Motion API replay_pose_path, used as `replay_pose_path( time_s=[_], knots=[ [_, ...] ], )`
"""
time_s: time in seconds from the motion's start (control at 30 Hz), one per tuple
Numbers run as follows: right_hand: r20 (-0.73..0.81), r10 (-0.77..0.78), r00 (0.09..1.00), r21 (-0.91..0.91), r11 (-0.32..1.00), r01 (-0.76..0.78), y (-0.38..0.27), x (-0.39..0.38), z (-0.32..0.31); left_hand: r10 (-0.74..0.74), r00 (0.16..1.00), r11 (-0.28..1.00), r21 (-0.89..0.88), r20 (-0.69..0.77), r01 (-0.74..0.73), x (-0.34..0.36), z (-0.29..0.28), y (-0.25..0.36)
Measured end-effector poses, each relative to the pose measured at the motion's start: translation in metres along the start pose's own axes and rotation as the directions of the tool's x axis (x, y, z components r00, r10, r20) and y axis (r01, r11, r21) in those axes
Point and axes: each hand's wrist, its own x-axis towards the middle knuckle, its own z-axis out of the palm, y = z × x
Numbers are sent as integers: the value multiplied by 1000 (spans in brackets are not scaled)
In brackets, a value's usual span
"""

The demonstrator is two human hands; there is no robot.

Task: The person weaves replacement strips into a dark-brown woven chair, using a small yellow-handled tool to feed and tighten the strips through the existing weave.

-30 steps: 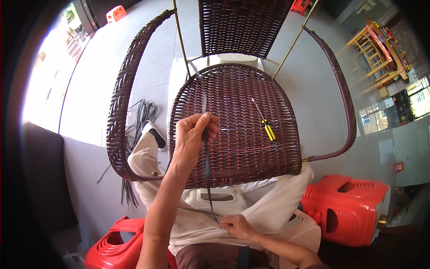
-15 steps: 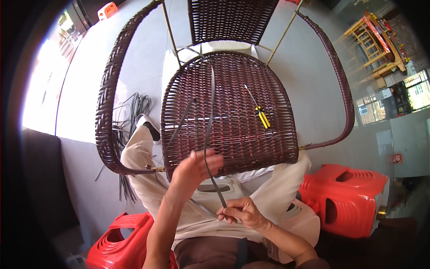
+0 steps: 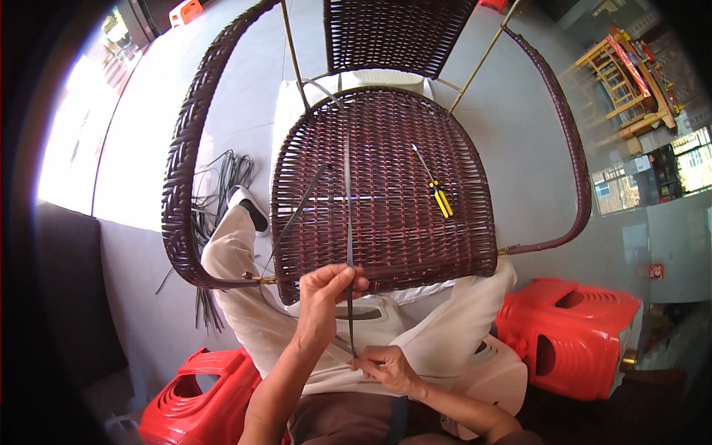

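A dark grey flat weaving strip [image 3: 348, 185] runs down over the woven seat [image 3: 460, 245] of a brown wicker chair, from its far edge toward my lap. At the seat's near edge my left hand [image 3: 325, 293] is closed on the strip, thumb and fingers pinching it. Lower down, above my lap, my right hand [image 3: 390, 368] pinches the same strip near its lower part, and between the hands it hangs fairly straight. Another dark strip [image 3: 300, 204] slants across the left of the seat. A screwdriver with a yellow and black handle [image 3: 441, 200] lies on the seat's right half.
Curved wicker armrests [image 3: 180, 163] rise on both sides, and the woven backrest [image 3: 397, 33] stands beyond the seat. A pile of loose strips [image 3: 226, 174] lies on the floor at left. Red plastic stools [image 3: 571, 334] flank me. Wooden furniture [image 3: 623, 81] stands far right.
My left hand, spread and blurred before, has closed on the strip at the seat's near edge. The strip has become straighter. My right hand has moved slightly lower, still pinching it.
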Motion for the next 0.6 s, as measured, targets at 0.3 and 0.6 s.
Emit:
replay_pose_path(
  time_s=[0.3,0.6],
  knots=[
    [196,-121,973,-457,867,200,38,4,-3,258,964,966,4,-62,-258,33,13,48],
    [-207,-387,898,-201,916,348,-85,58,-47,259,966,909,333,23,-252,-17,15,8]
  ],
)
